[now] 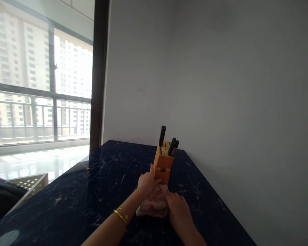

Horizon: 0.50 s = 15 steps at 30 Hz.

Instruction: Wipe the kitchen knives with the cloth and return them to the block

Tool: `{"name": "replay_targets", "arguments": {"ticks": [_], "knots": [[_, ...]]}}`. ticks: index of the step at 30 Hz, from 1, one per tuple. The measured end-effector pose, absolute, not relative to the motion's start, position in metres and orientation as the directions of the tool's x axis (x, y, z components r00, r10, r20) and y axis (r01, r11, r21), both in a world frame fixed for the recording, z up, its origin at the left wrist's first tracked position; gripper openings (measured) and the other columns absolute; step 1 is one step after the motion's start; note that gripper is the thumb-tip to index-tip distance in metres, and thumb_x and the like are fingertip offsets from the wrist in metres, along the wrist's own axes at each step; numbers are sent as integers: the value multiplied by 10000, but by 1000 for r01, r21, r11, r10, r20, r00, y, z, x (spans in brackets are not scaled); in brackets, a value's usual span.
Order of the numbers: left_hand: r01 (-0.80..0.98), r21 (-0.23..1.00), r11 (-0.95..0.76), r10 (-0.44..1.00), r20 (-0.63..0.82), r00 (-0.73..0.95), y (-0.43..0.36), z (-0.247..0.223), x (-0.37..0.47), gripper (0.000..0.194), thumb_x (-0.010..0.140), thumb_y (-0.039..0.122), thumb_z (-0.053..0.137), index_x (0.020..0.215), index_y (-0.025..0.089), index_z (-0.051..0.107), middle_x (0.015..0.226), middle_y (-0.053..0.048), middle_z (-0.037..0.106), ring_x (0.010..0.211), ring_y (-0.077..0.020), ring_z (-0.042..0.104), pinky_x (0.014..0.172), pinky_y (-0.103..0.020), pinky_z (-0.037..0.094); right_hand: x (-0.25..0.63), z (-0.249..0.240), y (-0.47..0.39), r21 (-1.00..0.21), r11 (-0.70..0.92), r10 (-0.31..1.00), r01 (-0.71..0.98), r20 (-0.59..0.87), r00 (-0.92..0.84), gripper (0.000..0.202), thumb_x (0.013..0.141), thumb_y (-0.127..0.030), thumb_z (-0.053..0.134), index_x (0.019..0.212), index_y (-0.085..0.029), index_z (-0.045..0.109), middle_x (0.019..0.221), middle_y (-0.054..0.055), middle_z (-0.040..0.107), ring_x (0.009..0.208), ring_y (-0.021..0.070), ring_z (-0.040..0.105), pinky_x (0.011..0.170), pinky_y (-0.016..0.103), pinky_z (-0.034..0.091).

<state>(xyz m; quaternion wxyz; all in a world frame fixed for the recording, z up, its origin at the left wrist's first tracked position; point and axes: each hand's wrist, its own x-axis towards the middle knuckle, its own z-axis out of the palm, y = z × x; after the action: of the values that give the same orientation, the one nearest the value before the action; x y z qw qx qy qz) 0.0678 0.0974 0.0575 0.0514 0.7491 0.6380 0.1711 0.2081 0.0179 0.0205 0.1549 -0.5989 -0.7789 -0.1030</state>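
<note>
One red-marked cloth (156, 202) bunched before wooden knife block (164, 162) on dark table (118, 171); cloth edge pinched by right hand (179, 209), block's side touched by left hand (146, 184), left grip not discernible. Cloth handling apparently in hand; steadied block likely required next.

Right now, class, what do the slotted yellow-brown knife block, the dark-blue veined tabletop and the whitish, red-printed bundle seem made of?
Knife block: probably smooth wood, going by its warm yellow-brown colour.
Tabletop: polished stone or an imitation; pale veins and a soft sheen leave both open.
Bundle: cloth or thin plastic, fairly matt; its soft folds fit either.
</note>
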Motion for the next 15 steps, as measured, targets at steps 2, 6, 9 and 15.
{"name": "replay_targets", "arguments": {"ticks": [2,6,9,15], "knots": [[939,291,-181,971,206,123,89,59,56,678,809,449,458,1343,82,257,978,-126,662,928,-236,598,754,-291,404,208,20,16,-29,259,897,966,378,-229,354,782,-22,340,949,-208,590,968,38,614,894,195,518,737,303,317],[940,269,-210,953,269,136,57,66,30,487,845,360,413,1272,127,391,1054,-118,636,981,-235,570,827,-332,376,207,17,13,-65,279,911,958,335,-242,441,720,13,336,1029,-200,567,1079,51,579,975,210,494,784,318,329],[914,223,-338,888,398,231,25,68,16,314,864,305,377,1141,226,501,1140,-44,582,1023,-197,535,848,-319,364,206,14,13,-104,296,924,949,283,-257,556,637,50,342,1104,-188,528,1147,57,543,1038,211,467,827,323,323],[866,133,-481,843,341,416,-3,37,2,336,897,324,289,786,208,584,787,-25,674,739,-198,636,631,-285,433,199,21,10,-204,295,908,934,364,-207,474,613,23,352,969,-195,576,1024,53,580,999,202,472,867,329,291]]}}
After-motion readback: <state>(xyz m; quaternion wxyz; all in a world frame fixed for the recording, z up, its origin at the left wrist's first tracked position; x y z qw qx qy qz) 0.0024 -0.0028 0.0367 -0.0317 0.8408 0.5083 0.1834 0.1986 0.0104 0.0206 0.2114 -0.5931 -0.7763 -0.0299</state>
